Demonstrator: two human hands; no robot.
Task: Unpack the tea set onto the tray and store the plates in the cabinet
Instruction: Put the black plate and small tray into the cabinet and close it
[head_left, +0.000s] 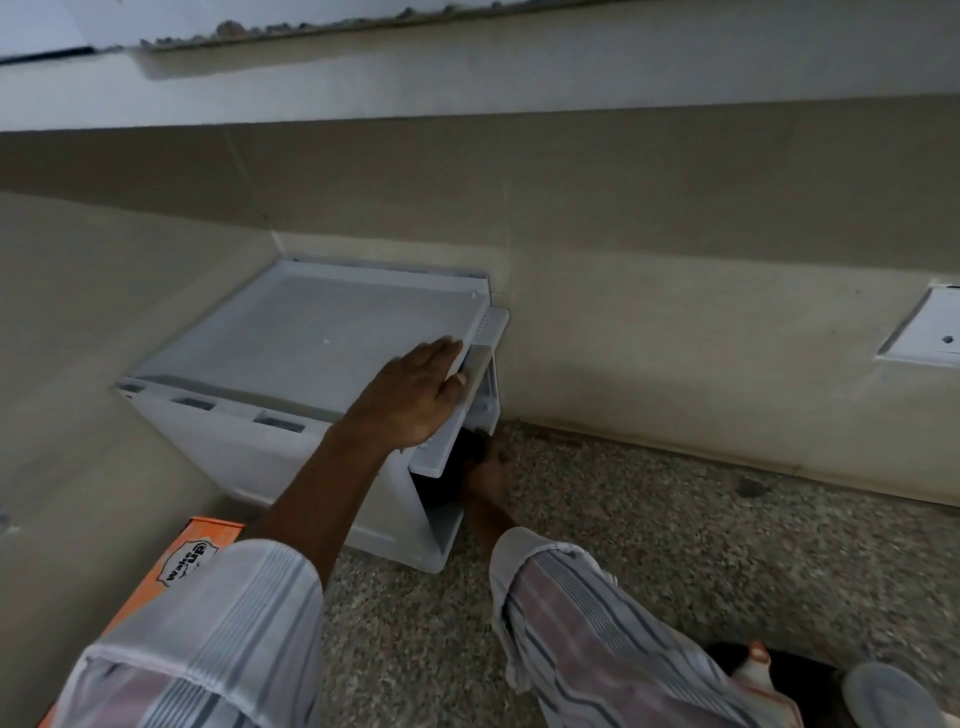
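Both hands are at the small white cabinet (291, 364): my left hand (415, 395) lies flat on its door (457, 415), my right hand (485, 467) reaches inside at four o'clock, grip hidden, probably storing plates unseen.

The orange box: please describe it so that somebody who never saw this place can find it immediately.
Start from the small white cabinet standing on the speckled floor in the corner of the beige walls. Go along its front side toward the lower left edge of the picture, beside the left sleeve. The orange box lies there, partly hidden by that sleeve; it is the only brightly coloured thing, with a badge reading "Wake up".
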